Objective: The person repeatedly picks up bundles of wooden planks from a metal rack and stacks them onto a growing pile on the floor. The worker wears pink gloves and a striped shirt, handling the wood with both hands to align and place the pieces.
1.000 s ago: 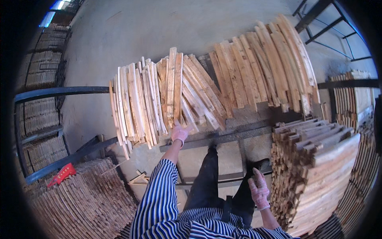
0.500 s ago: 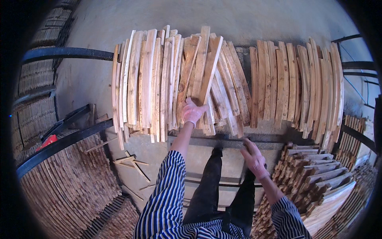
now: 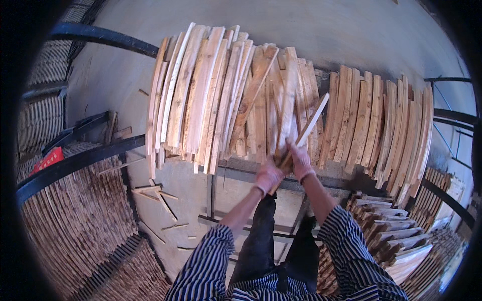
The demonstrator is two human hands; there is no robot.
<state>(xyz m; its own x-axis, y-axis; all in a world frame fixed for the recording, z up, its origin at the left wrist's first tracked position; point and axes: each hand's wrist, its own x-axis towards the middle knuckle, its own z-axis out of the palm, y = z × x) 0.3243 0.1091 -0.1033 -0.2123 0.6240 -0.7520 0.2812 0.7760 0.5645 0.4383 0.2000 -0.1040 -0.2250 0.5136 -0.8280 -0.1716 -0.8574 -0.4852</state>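
Both my hands, in pale pink gloves, meet over the near edge of a pile of wooden slats (image 3: 196, 95). My left hand (image 3: 269, 176) is closed around the lower ends of some slats. My right hand (image 3: 301, 163) grips the same bunch just beside it. From between the hands, one wooden slat (image 3: 288, 100) rises steeply, blurred by motion. A narrower slat (image 3: 314, 116) slants up to the right. How many slats are held is hidden by my fingers. Left of them, a brownish slat (image 3: 255, 90) lies slanted across the pile.
A second row of slats (image 3: 371, 120) lies to the right. Stacked wood stands at the lower left (image 3: 75, 220) and lower right (image 3: 391, 231). Black metal bars (image 3: 85, 165) flank the pile. Scrap sticks (image 3: 163, 200) lie on the floor near a red object (image 3: 49, 159).
My right hand has come up from the right to join the left at the slats. The held slats have come nearer to me and spread apart, and the view has turned slightly.
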